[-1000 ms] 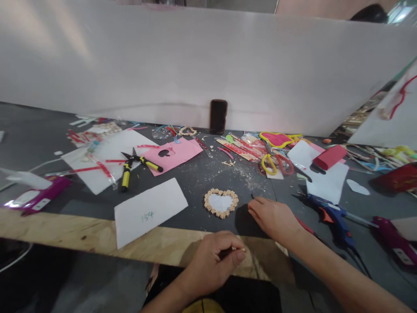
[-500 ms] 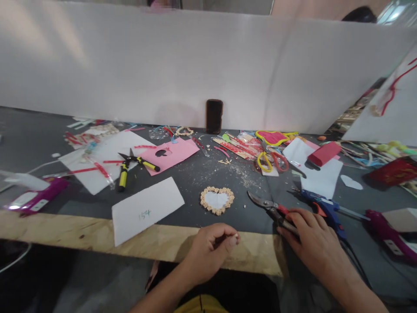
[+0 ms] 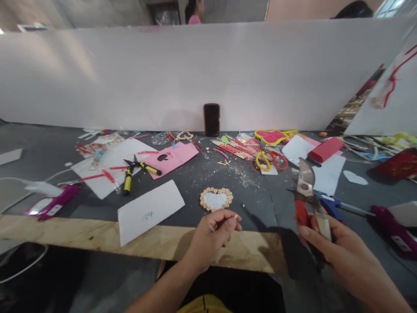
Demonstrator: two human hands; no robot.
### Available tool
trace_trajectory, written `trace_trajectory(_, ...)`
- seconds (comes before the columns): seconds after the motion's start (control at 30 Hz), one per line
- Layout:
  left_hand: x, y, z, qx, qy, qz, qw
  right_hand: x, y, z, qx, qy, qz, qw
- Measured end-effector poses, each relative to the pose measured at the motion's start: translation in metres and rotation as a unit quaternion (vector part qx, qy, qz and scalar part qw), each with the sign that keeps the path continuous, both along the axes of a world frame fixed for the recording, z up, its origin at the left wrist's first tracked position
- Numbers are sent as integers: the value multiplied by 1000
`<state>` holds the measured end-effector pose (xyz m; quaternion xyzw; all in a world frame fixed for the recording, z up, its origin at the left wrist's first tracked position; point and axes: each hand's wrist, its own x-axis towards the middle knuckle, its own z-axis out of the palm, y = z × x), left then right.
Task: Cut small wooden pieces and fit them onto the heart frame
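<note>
My left hand [image 3: 216,234] is closed in a pinch above the table's front edge, with a tiny pale piece [image 3: 236,216] at its fingertips, too small to name. Just beyond it lies a white paper heart [image 3: 215,200] with a border of small beige bits. In my right hand [image 3: 332,243] are the pruning shears [image 3: 305,184], raised off the table with the blades pointing up and away. One red handle [image 3: 301,212] shows, and the fingers wrap around the grips. Behind that hand, a blue glue gun [image 3: 330,204] is partly hidden.
Black-and-yellow pliers [image 3: 128,179] rest on papers at left, near a white card [image 3: 151,213] and a purple glue gun [image 3: 55,202]. Scissors [image 3: 263,161] and wooden sticks [image 3: 234,148] lie farther back. A phone [image 3: 212,119] leans on the white board [image 3: 146,78]. Another purple glue gun [image 3: 391,228] is at right.
My right hand has lifted the pruning shears off the table and turned them upright. My left hand keeps its pinch and has moved slightly up, towards the paper heart.
</note>
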<state>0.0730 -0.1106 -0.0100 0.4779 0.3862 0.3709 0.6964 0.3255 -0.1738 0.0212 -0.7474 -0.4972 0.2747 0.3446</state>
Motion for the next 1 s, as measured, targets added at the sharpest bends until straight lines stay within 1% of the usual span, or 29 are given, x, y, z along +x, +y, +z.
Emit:
trace_trajectory(0.1, 3, 0, 1, 0, -5, -3, 1000, -5, -5, -3, -5, 119, 40, 992)
trace_trajectory(0.17, 5, 1, 3, 2, -7, -1, 1000, -8, -7, -5, 19, 129, 70, 989)
trace_trajectory(0.23, 6, 1, 5, 9, -6, 4, 1000, -12, -9, -6, 46, 67, 114, 990)
trace_trajectory(0.3, 5, 3, 7, 23, 2, 12, 1000, -17, -11, -6, 87, -54, 158, 982)
trace_trajectory(0.33, 5, 3, 7, 33, 8, 16, 999, -20, -12, -7, 113, -124, 176, 970)
trace_trajectory(0.4, 4, 4, 8, 52, 17, 25, 998, -26, -13, -12, 162, -256, 201, 932)
trace_trajectory(0.47, 3, 5, 9, 64, 29, 30, 997, -31, -13, -20, 188, -350, 214, 892)
trace_trajectory(0.5, 2, 5, 10, 68, 35, 29, 997, -34, -13, -23, 193, -380, 216, 878)
trace_trajectory(0.6, 0, 5, 12, 70, 46, 22, 996, -39, -12, -30, 181, -435, 215, 855)
trace_trajectory(0.73, -1, 4, 15, 66, 48, 16, 997, -43, -12, -32, 155, -471, 227, 838)
trace_trajectory(1.0, -3, 4, 15, 114, 72, 13, 991, -47, -13, -31, 158, -476, 223, 835)
